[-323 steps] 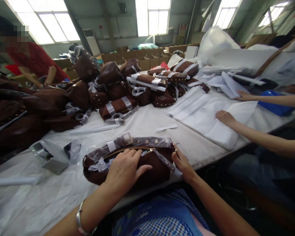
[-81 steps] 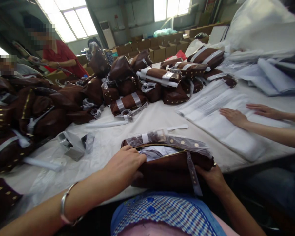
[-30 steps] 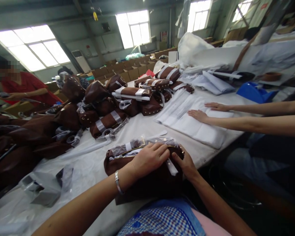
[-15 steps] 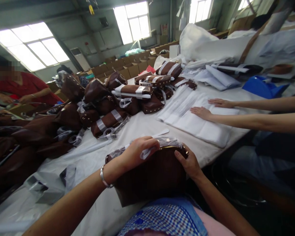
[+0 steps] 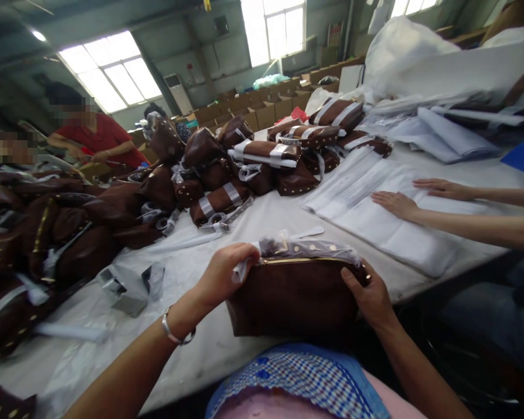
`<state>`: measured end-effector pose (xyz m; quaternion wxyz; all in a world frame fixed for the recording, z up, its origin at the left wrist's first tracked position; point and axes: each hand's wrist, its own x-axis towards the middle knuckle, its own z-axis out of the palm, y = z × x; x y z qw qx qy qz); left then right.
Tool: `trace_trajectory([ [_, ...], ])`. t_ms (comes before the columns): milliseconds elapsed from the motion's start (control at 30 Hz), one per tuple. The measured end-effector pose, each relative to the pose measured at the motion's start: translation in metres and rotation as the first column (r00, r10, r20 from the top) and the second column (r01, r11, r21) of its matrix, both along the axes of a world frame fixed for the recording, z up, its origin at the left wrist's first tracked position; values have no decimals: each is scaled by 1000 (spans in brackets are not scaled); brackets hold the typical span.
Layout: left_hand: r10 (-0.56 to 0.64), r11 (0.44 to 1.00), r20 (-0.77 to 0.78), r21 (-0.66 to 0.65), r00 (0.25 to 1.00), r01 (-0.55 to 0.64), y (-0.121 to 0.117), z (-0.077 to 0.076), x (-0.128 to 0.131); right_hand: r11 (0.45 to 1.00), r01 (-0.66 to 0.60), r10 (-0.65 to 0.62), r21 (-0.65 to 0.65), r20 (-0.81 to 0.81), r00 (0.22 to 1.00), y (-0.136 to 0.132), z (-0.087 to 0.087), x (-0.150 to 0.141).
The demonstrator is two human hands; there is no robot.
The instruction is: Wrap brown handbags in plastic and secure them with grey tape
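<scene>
1. Brown leather-look handbag (image 5: 294, 297): at the near edge of the table, in front of the wearer's body. Smooth, dark front panel, boxy, with a roughly straight lower edge.
2. Left hand (image 5: 227, 270): fingers curled together, clamped on a pale-wrapped zipper pull (image 5: 241, 270) at the bag's upper left corner. Silver bangle (image 5: 174, 327) on this wrist, rigid and shiny.
3. Right hand (image 5: 371, 291): clamped on the bag's right end, thumb on the front panel, other fingers around the end.
4. Zipper (image 5: 305, 260): gold metal, 1 thin line along the top edge; its left end is hidden by the left hand.
5. Strap (image 5: 314, 249): brown, with round gold studs, sheathed in clear crinkled plastic, lying behind the zipper.
6. Table cover (image 5: 266, 218): white, softly creased. Grey angular box (image 5: 124, 291) to the left of the bag.
7. Beyond the bag: a heap of brown bags; the nearest, a bolster-shaped bag (image 5: 220, 201), carries 2 pale bands.
8. At right: flat, translucent white sheets (image 5: 423, 247), stacked; 2 hands of a co-worker (image 5: 395, 205) rest on them.
</scene>
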<state>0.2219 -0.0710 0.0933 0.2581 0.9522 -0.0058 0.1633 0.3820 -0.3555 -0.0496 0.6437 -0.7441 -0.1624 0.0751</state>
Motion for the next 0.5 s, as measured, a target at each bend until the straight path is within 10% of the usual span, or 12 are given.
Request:
trace_trajectory([
  [500,426,904,140,-32,894,-426,29,-22,-57,959,155,-152,-237,28,988,-9,4,-8],
])
